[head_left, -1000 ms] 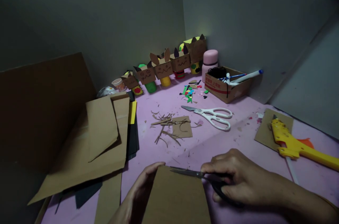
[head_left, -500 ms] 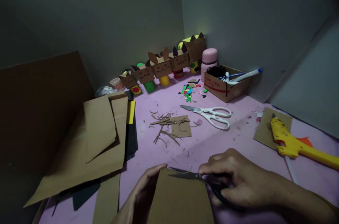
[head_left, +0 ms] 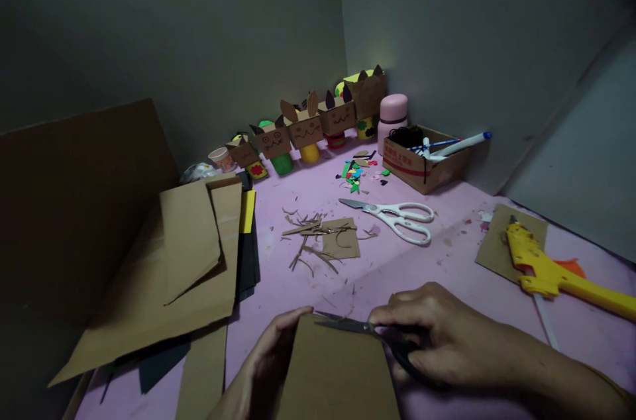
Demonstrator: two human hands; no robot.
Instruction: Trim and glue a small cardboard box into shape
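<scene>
My left hand (head_left: 271,354) grips a piece of brown cardboard (head_left: 340,373) along its left side, fingers near the far left corner. In my right hand (head_left: 437,334) is a pair of black-handled scissors (head_left: 348,323), with the blades lying across the cardboard's far edge and nearly closed. A thin sliver of cardboard curls up at the blades. Beyond the hands lie thin cardboard trimmings (head_left: 308,241) and a small cardboard square (head_left: 342,244). White-handled scissors (head_left: 397,216) rest to their right.
A yellow glue gun (head_left: 536,261) lies at right on a cardboard piece. Cardboard sheets (head_left: 193,241) are stacked at left. Behind stand several cardboard animal figures (head_left: 304,130), a pink flask (head_left: 393,118), a box of pens (head_left: 424,165) and colourful paper cutouts (head_left: 352,175).
The scissor blades have closed further and shifted slightly left along the cardboard's far edge. My left hand holds almost the same place.
</scene>
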